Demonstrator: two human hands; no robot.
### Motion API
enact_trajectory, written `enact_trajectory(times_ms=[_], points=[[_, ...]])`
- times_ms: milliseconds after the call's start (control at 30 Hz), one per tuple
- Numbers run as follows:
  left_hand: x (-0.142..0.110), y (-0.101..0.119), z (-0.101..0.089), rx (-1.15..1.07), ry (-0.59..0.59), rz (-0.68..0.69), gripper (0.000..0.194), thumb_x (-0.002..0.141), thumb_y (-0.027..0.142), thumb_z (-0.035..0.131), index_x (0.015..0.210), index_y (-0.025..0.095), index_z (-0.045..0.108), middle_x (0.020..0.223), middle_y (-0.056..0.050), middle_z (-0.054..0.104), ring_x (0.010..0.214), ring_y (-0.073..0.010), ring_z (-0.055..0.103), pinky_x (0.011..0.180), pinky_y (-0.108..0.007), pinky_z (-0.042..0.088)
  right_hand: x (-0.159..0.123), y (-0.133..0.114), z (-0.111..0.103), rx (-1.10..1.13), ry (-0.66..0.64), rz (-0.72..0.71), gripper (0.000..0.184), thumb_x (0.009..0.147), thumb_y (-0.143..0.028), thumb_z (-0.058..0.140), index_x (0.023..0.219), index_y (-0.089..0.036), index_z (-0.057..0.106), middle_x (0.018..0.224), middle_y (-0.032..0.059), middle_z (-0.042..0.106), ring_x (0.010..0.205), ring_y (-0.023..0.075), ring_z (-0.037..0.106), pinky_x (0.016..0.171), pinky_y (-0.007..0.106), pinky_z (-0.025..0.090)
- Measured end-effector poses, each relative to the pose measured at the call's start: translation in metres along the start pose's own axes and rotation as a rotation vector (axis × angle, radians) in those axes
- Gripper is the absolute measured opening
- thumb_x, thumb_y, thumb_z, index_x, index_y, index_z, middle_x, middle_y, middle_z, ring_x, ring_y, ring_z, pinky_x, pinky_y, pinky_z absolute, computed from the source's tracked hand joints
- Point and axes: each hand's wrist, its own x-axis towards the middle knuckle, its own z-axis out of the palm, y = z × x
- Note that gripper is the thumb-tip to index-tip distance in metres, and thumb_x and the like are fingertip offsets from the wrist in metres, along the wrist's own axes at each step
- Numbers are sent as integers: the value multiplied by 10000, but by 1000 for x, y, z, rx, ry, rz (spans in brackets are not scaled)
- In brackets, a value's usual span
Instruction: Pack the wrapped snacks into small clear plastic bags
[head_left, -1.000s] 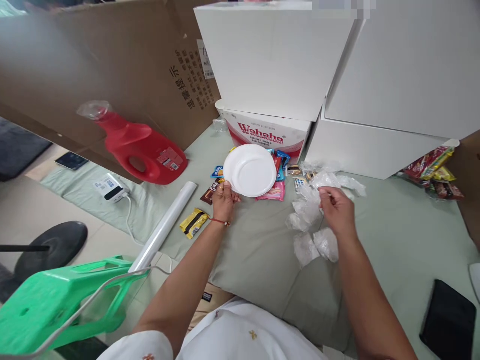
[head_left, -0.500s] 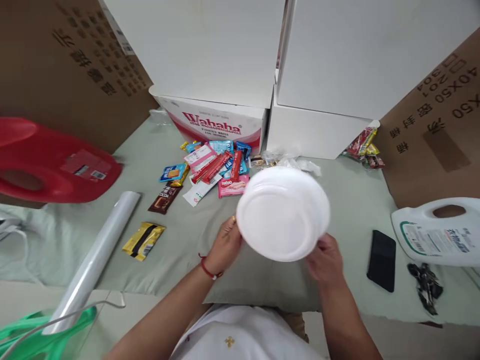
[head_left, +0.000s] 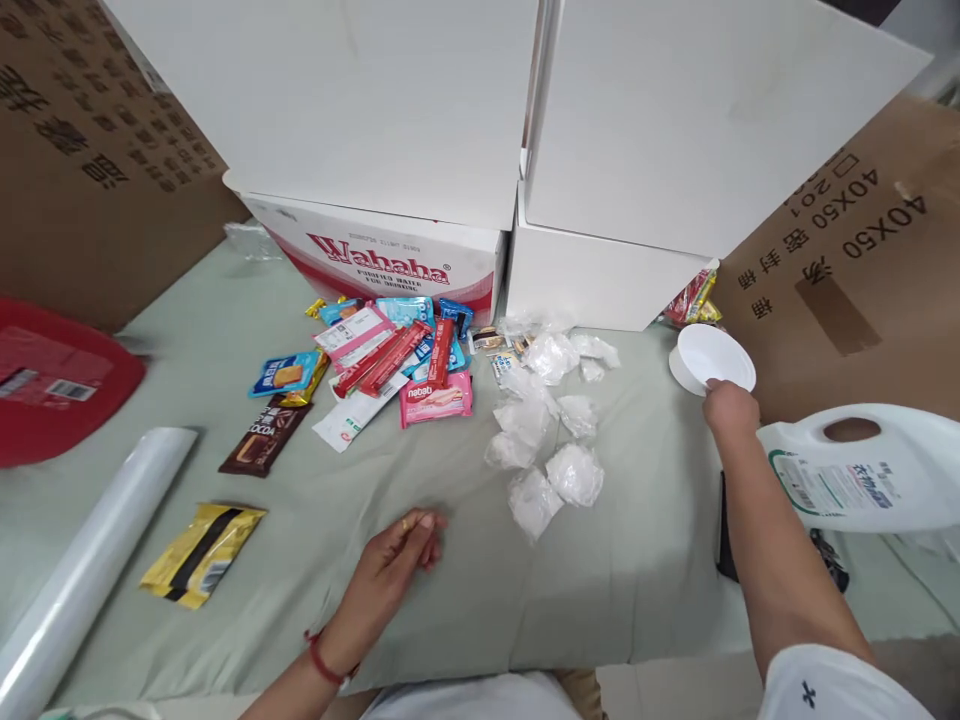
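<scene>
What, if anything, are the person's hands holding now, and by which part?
The right hand holds a white bowl by its near rim. Nothing can be seen held in the left hand.

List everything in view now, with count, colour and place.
Bowl: 1, white, right
Plastic wads: several, clear, centre
Snack packets: many, multicoloured, left to centre
Wrappers: several, red and yellow, behind bowl
Roll: 1, whitish, left
Jug: 1, red, left edge
Bottle: 1, white, right edge
Wahaha carton: 1, white-red, back
Boxes: at least 3, white, back
Cardboard: 2, brown, both sides
Dark objects: at least 2, black, right
Cloth: 1, green, underneath
Left hand: 1, red bracelet, front centre
Right hand: 1, at bowl
</scene>
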Motion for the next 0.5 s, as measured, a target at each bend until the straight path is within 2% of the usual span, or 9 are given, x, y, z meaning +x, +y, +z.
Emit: enact_trajectory(times_ms=[100, 200, 333, 367, 433, 500], points=[[-8, -10, -8, -8, 48, -35, 612, 796, 827, 570, 799, 230, 705, 664, -24, 631, 628, -198, 569, 634, -322, 500, 46, -16, -1, 81, 20, -22, 245, 902, -204, 537, 938, -125, 766, 888, 167, 689, 963, 298, 655, 842, 455, 456], [-12, -15, -9, -6, 70, -56, 607, 787, 823, 586, 769, 228, 706, 674, -34, 646, 642, -204, 587, 650, -329, 519, 87, -32, -3, 134, 34, -51, 266, 929, -334, 535, 818, -178, 720, 822, 119, 662, 991, 302, 651, 881, 477, 453], [-15, -14, -4, 6, 91, -93, 605, 755, 825, 614, 767, 228, 712, 686, -42, 650, 655, -212, 599, 635, -330, 523, 125, -47, -7, 309, 45, -63, 286, 864, -469, 579, 699, -245, 642, 770, 123, 652, 1048, 367, 633, 908, 533, 448], [-16, -12, -2, 4, 111, -93, 597, 753, 819, 620, 792, 231, 717, 680, -36, 638, 644, -207, 589, 620, -326, 515, 130, -48, -7, 355, 39, -76, 289, 855, -489, 560, 751, -243, 669, 827, 145, 672, 1089, 376, 619, 933, 542, 437], [-19, -7, -1, 7, 174, -74, 569, 768, 787, 628, 891, 242, 735, 650, -14, 592, 604, -187, 540, 579, -310, 479, 132, -49, -7, 424, 52, -108, 398, 845, -501, 506, 995, -201, 720, 1063, 211, 688, 1209, 397, 569, 994, 557, 410], [-20, -1, -2, 25, 247, -39, 543, 799, 751, 615, 978, 257, 749, 608, 5, 533, 569, -177, 484, 542, -302, 429, 122, -48, -4, 484, 135, -100, 592, 830, -479, 491, 1301, -154, 641, 1360, 257, 585, 1335, 435, 489, 1039, 576, 389]])
